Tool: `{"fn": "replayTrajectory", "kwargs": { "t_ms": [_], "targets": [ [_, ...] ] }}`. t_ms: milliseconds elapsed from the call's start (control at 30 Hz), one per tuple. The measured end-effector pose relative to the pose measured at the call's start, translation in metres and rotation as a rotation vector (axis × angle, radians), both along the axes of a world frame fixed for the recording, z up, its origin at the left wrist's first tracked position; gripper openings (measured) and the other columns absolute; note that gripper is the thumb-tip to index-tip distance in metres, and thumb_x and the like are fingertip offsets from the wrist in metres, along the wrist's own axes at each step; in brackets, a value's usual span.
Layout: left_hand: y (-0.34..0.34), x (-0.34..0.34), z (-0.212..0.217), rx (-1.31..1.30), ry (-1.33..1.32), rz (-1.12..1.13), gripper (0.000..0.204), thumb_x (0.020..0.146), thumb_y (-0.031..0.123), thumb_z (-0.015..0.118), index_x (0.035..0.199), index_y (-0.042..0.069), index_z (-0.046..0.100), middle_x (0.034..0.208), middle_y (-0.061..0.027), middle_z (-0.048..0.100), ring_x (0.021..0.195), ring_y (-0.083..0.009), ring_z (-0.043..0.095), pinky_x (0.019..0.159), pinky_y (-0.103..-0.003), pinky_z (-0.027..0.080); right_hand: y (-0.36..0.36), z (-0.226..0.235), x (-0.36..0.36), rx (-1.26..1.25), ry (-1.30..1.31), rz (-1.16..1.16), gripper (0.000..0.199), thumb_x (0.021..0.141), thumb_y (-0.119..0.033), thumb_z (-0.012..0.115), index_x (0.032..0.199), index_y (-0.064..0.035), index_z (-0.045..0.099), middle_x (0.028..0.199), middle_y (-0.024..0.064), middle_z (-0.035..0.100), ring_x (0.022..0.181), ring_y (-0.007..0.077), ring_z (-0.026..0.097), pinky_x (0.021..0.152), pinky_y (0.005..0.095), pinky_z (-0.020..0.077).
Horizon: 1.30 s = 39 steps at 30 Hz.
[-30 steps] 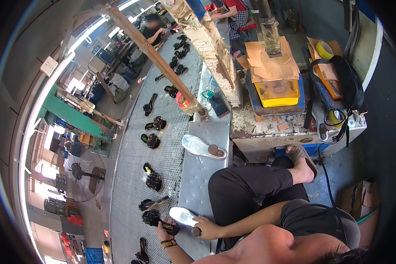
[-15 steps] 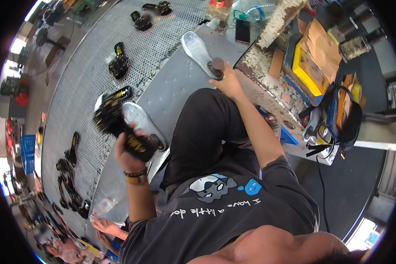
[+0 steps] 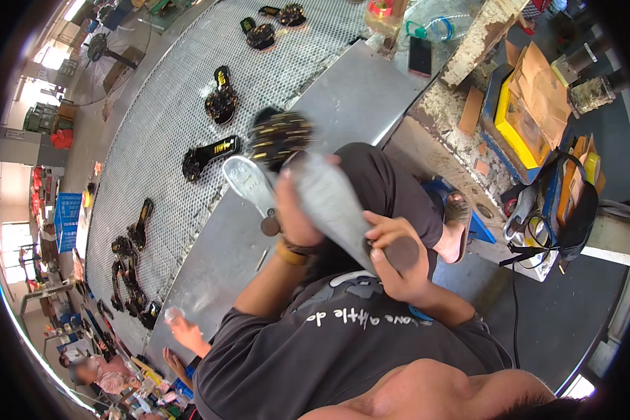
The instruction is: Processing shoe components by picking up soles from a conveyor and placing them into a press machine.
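Two hands share one grey shoe last (image 3: 332, 203): your right hand (image 3: 392, 255) is closed round its heel end, low and close to your chest, and your left hand (image 3: 294, 210) wraps the upper part, pressing a black studded sandal upper (image 3: 280, 136) against the toe. The last's long axis runs from that heel grip up and leftward, out over your lap toward the metal bench (image 3: 343, 105). A second grey last (image 3: 248, 185) lies on the bench just left of your left hand, near its edge. Beyond the bench's far edge, black uppers (image 3: 220, 105) lie scattered across the mesh conveyor (image 3: 168, 119). Another person's hand (image 3: 182, 329) works at the bench's lower corner.
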<state>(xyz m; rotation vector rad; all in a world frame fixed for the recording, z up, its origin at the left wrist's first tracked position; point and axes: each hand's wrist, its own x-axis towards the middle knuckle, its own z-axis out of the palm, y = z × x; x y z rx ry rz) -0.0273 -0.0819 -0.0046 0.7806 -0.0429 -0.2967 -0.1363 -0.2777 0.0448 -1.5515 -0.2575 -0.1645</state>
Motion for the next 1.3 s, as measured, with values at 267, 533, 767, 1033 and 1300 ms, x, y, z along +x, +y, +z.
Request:
{"fn": "replayTrajectory", "kwargs": {
  "t_ms": [267,533,767,1033,1300],
  "targets": [
    [-0.117,-0.070,0.007,0.022,0.239,-0.308,0.047,0.100,0.004,0.055,0.144,0.001,0.040,0.136,-0.0162,0.062,0.124,-0.0227,0.060,0.106,-0.037,0.048,-0.025,-0.036,-0.049,-0.572,0.195,-0.582,0.064,0.077,-0.013,0.084,0.127,0.0026,0.046,0.134,0.0229,0.046,0.129,0.0423,0.053,0.110,0.0473,0.0430],
    [-0.097,0.010,0.076,0.733,-1.347,-0.551,0.046,0.089,0.017,0.072,0.135,0.009,0.069,0.156,-0.0182,0.049,0.139,-0.0356,0.050,0.117,-0.045,0.037,-0.137,0.003,0.004,-0.363,0.218,-1.000,0.067,0.082,-0.038,0.086,0.121,0.0006,0.048,0.097,0.0129,0.063,0.094,0.0236,0.065,0.086,0.0394,0.0526],
    [0.104,0.218,-0.037,1.414,-0.630,0.310,0.055,0.092,0.017,0.072,0.141,-0.001,0.056,0.144,-0.0210,0.057,0.132,-0.0366,0.054,0.114,-0.045,0.040,-0.249,0.041,0.141,-1.280,0.680,-1.288,0.091,0.089,-0.068,0.062,0.131,0.0119,0.046,0.088,0.0252,0.075,0.084,0.0384,0.076,0.072,0.0474,0.0607],
    [0.257,0.261,-0.161,2.079,0.024,0.554,0.132,0.071,0.058,0.088,0.167,0.022,0.005,0.146,-0.0366,0.043,0.131,-0.0545,0.048,0.112,-0.062,0.038,-0.285,0.032,0.168,-1.356,0.639,-1.266,0.094,0.089,-0.070,0.061,0.133,0.0115,0.046,0.093,0.0250,0.075,0.087,0.0380,0.077,0.073,0.0477,0.0612],
    [0.228,0.246,-0.074,1.914,-0.259,0.747,0.110,0.083,0.037,0.086,0.166,0.013,0.017,0.139,-0.0274,0.056,0.122,-0.0461,0.059,0.103,-0.054,0.051,-0.276,0.021,0.162,-1.437,0.330,-1.433,0.077,0.095,-0.059,0.062,0.132,0.0089,0.055,0.136,0.0285,0.054,0.131,0.0444,0.050,0.112,0.0520,0.0410]
  ]
}}
